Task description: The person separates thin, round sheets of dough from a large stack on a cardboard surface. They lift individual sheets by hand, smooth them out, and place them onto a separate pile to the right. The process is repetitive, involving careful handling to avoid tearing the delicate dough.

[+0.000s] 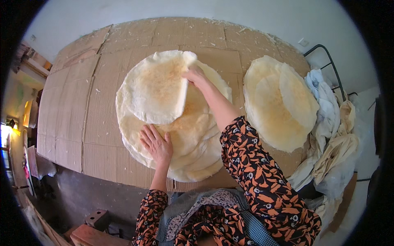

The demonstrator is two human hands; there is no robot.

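A stack of large, thin round flatbreads (197, 153) lies in front of me, pale with toasted tan middles. Its sheets are fanned out towards the near right. On top, a smaller-looking sheet (157, 89) has its right side folded or lifted along a straight edge. My right hand (194, 75) pinches that sheet at its upper right edge; the thumb is partly hidden. Palm down, my left hand (157, 146) rests on the stack just below the top sheet's near edge, fingers spread and holding nothing.
Flattened cardboard (107, 117) covers the table, with scattered crumbs towards the wall. To the right lies a second flatbread pile (277, 104). Past it, crumpled cloths and plastic (335, 138) hang by a dark metal rail (332, 67). Bricks (97, 218) sit low at the left.
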